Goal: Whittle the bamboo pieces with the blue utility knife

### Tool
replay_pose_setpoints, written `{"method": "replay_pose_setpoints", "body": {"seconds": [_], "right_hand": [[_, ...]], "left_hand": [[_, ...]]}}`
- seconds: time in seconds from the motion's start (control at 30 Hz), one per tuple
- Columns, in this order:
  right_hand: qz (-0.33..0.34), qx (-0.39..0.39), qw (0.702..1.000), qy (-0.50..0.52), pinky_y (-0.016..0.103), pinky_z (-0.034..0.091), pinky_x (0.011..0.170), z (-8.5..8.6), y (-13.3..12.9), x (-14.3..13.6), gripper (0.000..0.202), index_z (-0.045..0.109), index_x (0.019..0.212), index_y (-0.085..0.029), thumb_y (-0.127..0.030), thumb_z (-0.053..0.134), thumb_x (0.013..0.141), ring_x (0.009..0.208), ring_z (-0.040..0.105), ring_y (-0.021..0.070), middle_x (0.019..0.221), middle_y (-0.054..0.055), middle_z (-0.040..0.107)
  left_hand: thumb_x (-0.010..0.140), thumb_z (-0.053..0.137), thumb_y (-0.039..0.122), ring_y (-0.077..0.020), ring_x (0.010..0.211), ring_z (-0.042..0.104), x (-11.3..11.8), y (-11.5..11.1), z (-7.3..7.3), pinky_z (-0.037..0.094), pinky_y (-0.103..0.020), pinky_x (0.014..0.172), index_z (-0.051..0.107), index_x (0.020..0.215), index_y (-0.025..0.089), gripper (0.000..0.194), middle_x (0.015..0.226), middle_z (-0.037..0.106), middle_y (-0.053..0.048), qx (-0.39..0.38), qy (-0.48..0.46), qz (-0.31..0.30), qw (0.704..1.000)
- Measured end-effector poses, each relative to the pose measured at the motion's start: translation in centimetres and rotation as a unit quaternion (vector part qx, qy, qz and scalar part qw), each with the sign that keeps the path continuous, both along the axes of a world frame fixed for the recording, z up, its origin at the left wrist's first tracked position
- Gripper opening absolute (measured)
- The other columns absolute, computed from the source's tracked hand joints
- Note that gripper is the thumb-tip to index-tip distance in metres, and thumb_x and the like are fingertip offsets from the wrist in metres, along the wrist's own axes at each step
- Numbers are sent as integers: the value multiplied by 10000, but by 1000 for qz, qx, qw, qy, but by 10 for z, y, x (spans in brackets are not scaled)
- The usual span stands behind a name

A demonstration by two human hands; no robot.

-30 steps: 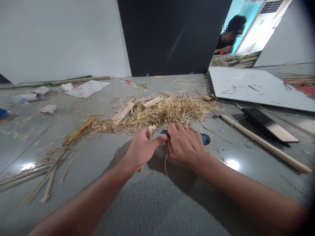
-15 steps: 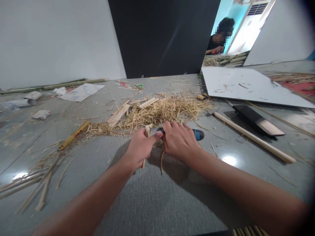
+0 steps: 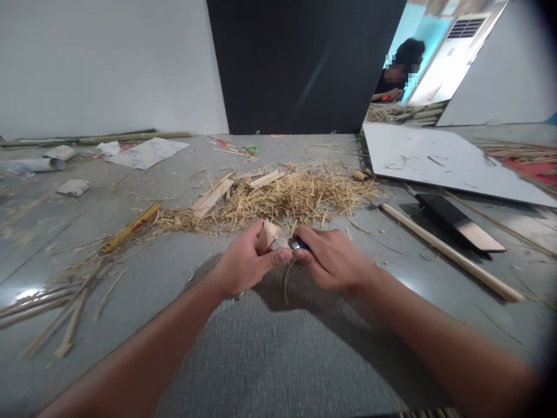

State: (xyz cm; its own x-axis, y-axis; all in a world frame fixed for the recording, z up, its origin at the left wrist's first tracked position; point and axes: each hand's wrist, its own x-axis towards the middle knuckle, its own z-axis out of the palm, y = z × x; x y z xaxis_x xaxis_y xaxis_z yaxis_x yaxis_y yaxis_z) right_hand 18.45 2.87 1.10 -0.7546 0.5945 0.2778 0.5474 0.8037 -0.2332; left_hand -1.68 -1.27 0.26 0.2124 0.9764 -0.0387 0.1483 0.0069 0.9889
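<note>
My left hand [image 3: 239, 261] is closed around a short, pale bamboo piece [image 3: 268, 233], its end showing above the fingers. The blue utility knife [image 3: 299, 244] is in my closed right hand [image 3: 335, 258], with its metal nose pointing left toward the bamboo. Both thumbs are close together at the knife's front. Whether the blade touches the bamboo I cannot tell. A thin curled strip [image 3: 286, 284] hangs below the hands. Just beyond lies a heap of shavings [image 3: 300, 194], with flat bamboo slats [image 3: 213, 197] on its left side.
A yellow tube [image 3: 130, 228] lies to the left, near several loose strips [image 3: 72, 325]. At right are a long wooden handle [image 3: 452, 252], a black object [image 3: 452, 217] and a white board [image 3: 448, 162]. Behind stands a dark panel [image 3: 300, 64]; another person [image 3: 400, 69] sits beyond it.
The knife has turned in my right hand, so its nose shows and its blue rear end is hidden. The bamboo piece's end is now tilted more toward view. The camera view has shifted slightly.
</note>
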Motion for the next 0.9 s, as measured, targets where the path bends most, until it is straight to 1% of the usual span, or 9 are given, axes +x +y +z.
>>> {"method": "replay_pose_setpoints", "body": {"seconds": [0.07, 0.17, 0.23, 0.3, 0.4, 0.5, 0.67, 0.8, 0.9], "right_hand": [[26, -11, 1000, 13, 287, 279, 557, 2, 3, 5, 397, 476, 974, -162, -480, 238, 981, 608, 507, 163, 752, 40, 578], [90, -44, 995, 27, 286, 305, 570, 4, 9, 13, 370, 479, 950, -166, -459, 256, 983, 583, 474, 151, 713, 18, 534], [127, -63, 989, 34, 287, 315, 575, 5, 11, 17, 361, 482, 932, -169, -442, 253, 986, 576, 456, 147, 697, 8, 508], [143, -64, 987, 45, 286, 319, 576, 5, 10, 18, 354, 482, 933, -171, -434, 252, 985, 581, 450, 145, 704, 6, 500], [107, -25, 992, 58, 290, 332, 591, 4, 7, 16, 340, 488, 984, -162, -431, 280, 982, 615, 473, 151, 760, 23, 533], [65, 21, 996, 52, 300, 349, 614, 2, 4, 12, 346, 496, 1042, -150, -438, 316, 975, 684, 523, 171, 845, 59, 582], [62, 26, 996, 50, 313, 377, 662, 1, 1, 6, 345, 503, 1055, -148, -436, 333, 971, 754, 550, 187, 889, 75, 602], [49, 20, 998, 38, 320, 381, 667, -1, -2, 3, 365, 506, 1053, -145, -445, 313, 975, 768, 562, 194, 900, 83, 611], [46, 21, 998, 41, 326, 381, 656, -3, -2, 2, 390, 510, 1050, -139, -455, 294, 976, 756, 569, 200, 895, 87, 614]], "left_hand": [[810, 613, 498, -36, 329, 348, 0, -1, 1, 280, -165, 326, 366, 835, 231, 365, 530, 389, 115, -9, -39, -39, 998], [899, 464, 511, -44, 358, 375, 2, -2, 1, 319, -176, 340, 348, 822, 232, 311, 581, 416, 91, -40, -124, -88, 988], [916, 450, 479, -47, 379, 393, 2, -1, 0, 343, -189, 358, 346, 820, 229, 287, 622, 441, 79, -46, -170, -89, 980], [926, 452, 435, -58, 413, 435, 1, 1, 0, 384, -211, 399, 351, 812, 222, 261, 649, 466, 67, -34, -197, -69, 977], [932, 462, 365, -84, 552, 533, 1, 1, 3, 451, -239, 535, 395, 809, 199, 217, 696, 515, 33, -13, -203, -35, 978], [925, 481, 341, -99, 641, 558, 2, -2, 7, 459, -249, 618, 426, 822, 189, 191, 725, 544, 12, -19, -207, -24, 978], [910, 488, 311, -112, 578, 541, 7, -6, 6, 462, -273, 564, 425, 911, 207, 121, 713, 543, 19, -57, -221, -46, 972], [905, 456, 221, -113, 568, 541, 8, -6, 2, 459, -272, 551, 429, 984, 204, 85, 711, 551, 12, -57, -219, -67, 972], [912, 446, 208, -101, 565, 535, 9, -7, 2, 454, -259, 546, 438, 1008, 202, 96, 716, 543, 16, -55, -220, -73, 971]]}}
